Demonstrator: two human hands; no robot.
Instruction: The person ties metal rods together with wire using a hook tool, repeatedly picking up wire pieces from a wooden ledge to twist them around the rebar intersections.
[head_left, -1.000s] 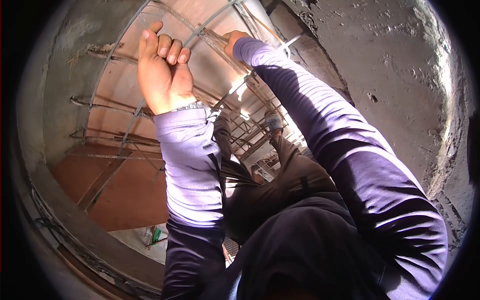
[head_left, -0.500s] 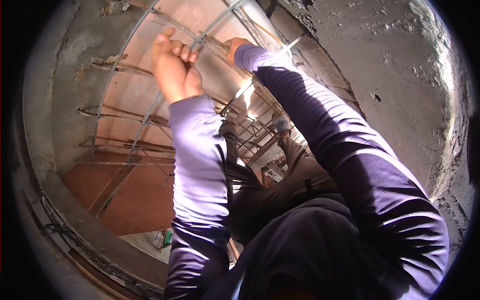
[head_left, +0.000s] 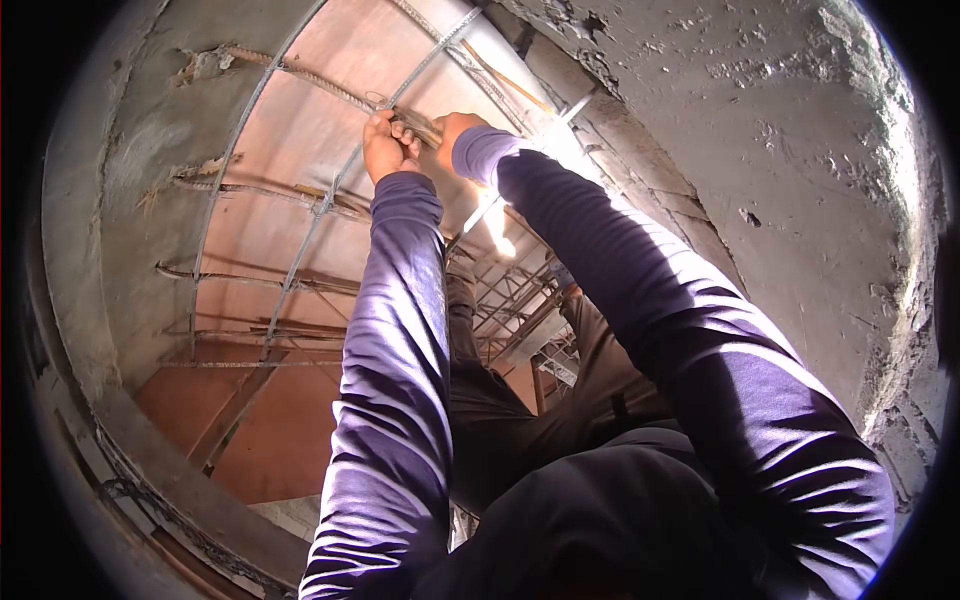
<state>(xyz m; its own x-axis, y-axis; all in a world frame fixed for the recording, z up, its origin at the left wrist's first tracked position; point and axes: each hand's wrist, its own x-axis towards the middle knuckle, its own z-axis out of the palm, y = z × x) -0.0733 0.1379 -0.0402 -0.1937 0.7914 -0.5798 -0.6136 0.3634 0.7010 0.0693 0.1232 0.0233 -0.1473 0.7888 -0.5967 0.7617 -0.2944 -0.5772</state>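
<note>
My left hand (head_left: 390,150) is up at a crossing in a steel rebar grid (head_left: 330,195), its fingers curled in a pinch. A thin wire (head_left: 375,97) loops just above its fingertips and seems to run into them. Close beside it on the right, my right hand (head_left: 460,136) is closed against the same bar, back of the hand toward me. Its fingers are mostly hidden, so what it grips cannot be made out. Brownish bar ends (head_left: 418,126) show between the two hands.
Reddish-brown panels (head_left: 265,430) lie behind the grid. A rough concrete face (head_left: 790,190) rises on the right, another concrete wall (head_left: 130,200) on the left. My legs (head_left: 590,350) show below, with more steel bars (head_left: 505,290) further down. Bright sunlight falls near my right hand.
My left hand has moved right and slightly down from apart to the bar crossing, next to my right hand. My right hand has shifted slightly left and down. The view has tilted a little.
</note>
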